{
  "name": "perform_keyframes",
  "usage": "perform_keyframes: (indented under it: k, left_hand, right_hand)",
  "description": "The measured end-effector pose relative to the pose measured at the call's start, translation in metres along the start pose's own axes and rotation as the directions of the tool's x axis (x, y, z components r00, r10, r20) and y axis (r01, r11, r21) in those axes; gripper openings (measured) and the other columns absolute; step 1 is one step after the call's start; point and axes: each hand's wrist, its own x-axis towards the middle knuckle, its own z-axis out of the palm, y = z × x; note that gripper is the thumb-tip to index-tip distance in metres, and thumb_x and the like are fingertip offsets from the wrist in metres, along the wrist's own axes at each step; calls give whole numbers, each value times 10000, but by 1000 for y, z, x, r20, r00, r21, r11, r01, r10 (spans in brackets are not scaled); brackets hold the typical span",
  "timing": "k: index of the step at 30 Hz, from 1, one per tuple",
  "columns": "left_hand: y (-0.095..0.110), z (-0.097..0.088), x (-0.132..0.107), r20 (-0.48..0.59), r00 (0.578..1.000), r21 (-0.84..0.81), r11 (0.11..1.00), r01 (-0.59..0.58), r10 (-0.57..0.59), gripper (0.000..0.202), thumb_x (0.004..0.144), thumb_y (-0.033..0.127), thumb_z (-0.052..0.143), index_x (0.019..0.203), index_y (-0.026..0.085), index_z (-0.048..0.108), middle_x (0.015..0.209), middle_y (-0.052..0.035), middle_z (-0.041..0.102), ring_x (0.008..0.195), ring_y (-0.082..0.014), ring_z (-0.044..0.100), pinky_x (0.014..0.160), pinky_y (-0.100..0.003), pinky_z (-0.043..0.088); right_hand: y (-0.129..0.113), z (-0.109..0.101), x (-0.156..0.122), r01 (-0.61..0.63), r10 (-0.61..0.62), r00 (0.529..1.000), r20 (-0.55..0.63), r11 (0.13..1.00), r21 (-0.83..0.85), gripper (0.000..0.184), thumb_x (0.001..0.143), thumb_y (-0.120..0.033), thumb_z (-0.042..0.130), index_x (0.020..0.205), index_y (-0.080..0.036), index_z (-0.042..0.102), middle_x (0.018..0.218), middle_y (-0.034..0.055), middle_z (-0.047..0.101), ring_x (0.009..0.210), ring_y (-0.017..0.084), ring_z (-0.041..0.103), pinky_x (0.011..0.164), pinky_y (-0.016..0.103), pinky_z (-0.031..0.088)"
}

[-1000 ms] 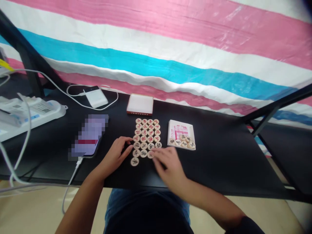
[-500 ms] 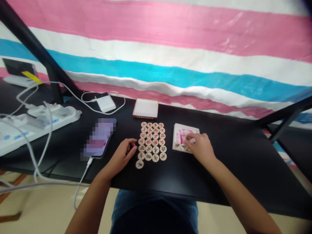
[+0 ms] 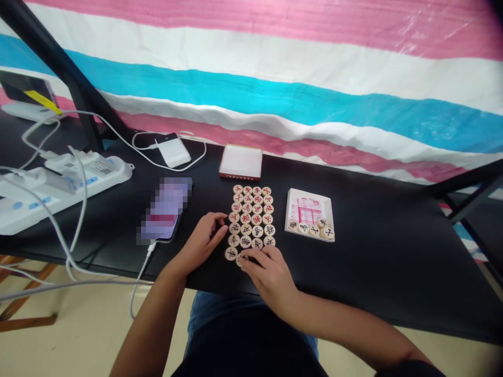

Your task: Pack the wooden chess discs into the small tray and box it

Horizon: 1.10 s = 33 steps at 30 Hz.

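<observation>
Round wooden Chinese chess pieces (image 3: 251, 215) with red and black characters stand in tight rows on the black table (image 3: 377, 256). My right hand (image 3: 270, 276) is at the bottom of the rows, its fingertips pressing on a wooden piece (image 3: 239, 259). My left hand (image 3: 202, 242) rests just left of the rows, fingers loosely curled, holding nothing I can see. Its fingertips nearly touch the left column. To the right, several more pieces (image 3: 313, 230) lie on the lower edge of a white printed card (image 3: 308, 207).
A white red-edged box (image 3: 240, 161) lies behind the rows. To the left are a pixelated phone (image 3: 165, 209) on a charging cable, a white power bank (image 3: 173, 152) and a white power strip (image 3: 66, 180) with tangled cords. A striped plastic sheet (image 3: 251, 89) hangs behind the table.
My right hand has moved left from the card to the bottom of the rows, now pressing on a piece there. My left hand has hardly moved. The view has shifted slightly.
</observation>
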Motion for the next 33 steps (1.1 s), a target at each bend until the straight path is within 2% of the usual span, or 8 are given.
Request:
perform_keyframes:
  k: [7,10,13,17,20,26,30,33]
  left_hand:
    - [0,0,1,11,1000,18,1000,1,-1,287,886,356,391,1114,189,440,946,-49,502,853,-181,489,757,-323,422]
    - [-3,0,2,6,1000,48,999,2,-2,298,879,371,397,1117,196,438,934,-44,505,835,-184,492,746,-327,423]
    - [-5,1,3,13,1000,72,997,-8,7,306,873,387,399,1112,201,442,914,-41,512,821,-187,495,739,-336,424]
    - [-6,1,4,5,1000,63,998,-2,2,321,869,404,394,1105,195,450,906,-46,523,791,-185,500,721,-343,433]
    - [-4,1,4,-7,1000,44,999,8,-7,323,868,406,397,1104,194,459,889,-46,528,755,-178,500,698,-340,440]
    - [0,-1,4,-17,1000,45,999,19,-18,322,869,398,398,1105,188,455,872,-36,523,715,-165,488,653,-310,430]
    - [5,-2,4,-20,998,29,998,52,-51,320,866,394,403,1098,182,461,872,-34,515,735,-166,484,640,-296,422]
    - [6,-3,3,-6,998,17,998,66,-66,308,866,384,409,1097,186,461,872,-29,513,727,-158,473,656,-295,421]
  right_hand:
    - [-2,-11,7,-89,90,994,-64,996,14,228,824,-165,521,984,-265,650,935,37,620,835,177,477,739,327,437]
    - [19,-36,10,-212,207,963,-173,977,-12,178,826,-234,524,946,-237,656,909,51,613,859,190,491,782,362,420]
    - [57,-65,12,-390,345,906,-245,906,-166,164,808,-243,523,883,-219,667,886,62,625,852,213,497,785,384,401]
    - [97,-87,13,-467,481,876,-27,833,-298,132,740,-289,604,795,-199,682,821,63,655,787,213,518,734,353,400]
    - [107,-89,17,-509,549,831,94,817,-272,104,713,-300,630,734,-208,673,738,42,661,783,210,539,699,322,404]
    - [103,-91,26,-582,597,778,194,802,-133,74,648,-209,661,710,-199,621,657,0,628,676,154,551,617,258,397]
    - [85,-99,26,-578,582,811,49,812,-86,61,655,-227,646,698,-205,609,658,-13,602,663,153,533,605,255,384]
    - [57,-95,23,-532,535,845,-22,844,67,77,691,-276,642,730,-218,611,717,-13,614,644,140,514,608,255,392]
